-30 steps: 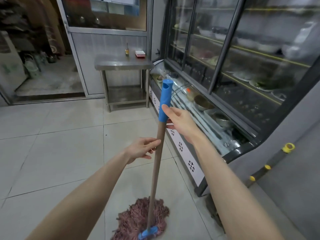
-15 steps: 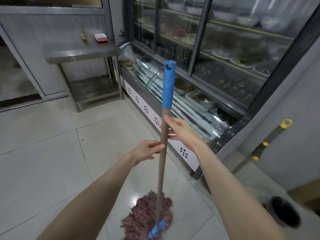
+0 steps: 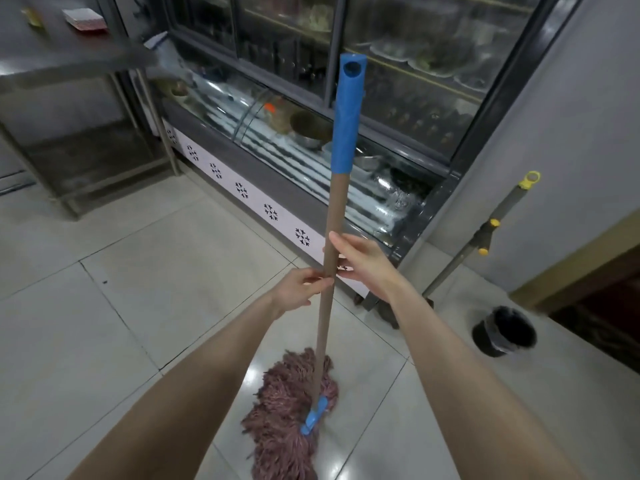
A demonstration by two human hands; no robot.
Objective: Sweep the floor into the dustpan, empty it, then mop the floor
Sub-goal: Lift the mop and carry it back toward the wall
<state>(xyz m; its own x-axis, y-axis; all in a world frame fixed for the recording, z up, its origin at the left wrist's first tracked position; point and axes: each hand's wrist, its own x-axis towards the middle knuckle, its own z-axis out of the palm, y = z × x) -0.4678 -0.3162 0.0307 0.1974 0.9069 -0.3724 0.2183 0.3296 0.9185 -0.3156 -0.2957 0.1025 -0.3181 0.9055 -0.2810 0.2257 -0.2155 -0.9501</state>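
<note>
Two hands are closed on the mop handle at about its middle. The right hand is placed a little higher, with the thumb laid across the front of the brown pole and the fingers wrapped behind it. The left hand is set just below, and the pole is pinched between its fingertips and thumb. The handle is held almost upright, and its top is covered by a blue sleeve with a round hole near the end. At the bottom, the pinkish-brown mop head is joined to the pole by a blue clamp and lies spread on the pale tiled floor, between the two forearms. Behind the handle a glass display cabinet is seen, with metal bowls inside and a white patterned panel along its base. To the left of it stands a steel table, on which a red and white box is placed. To the right, a grey pole with yellow fittings is leaned against the wall, and a black bin stands on the floor near it.
</note>
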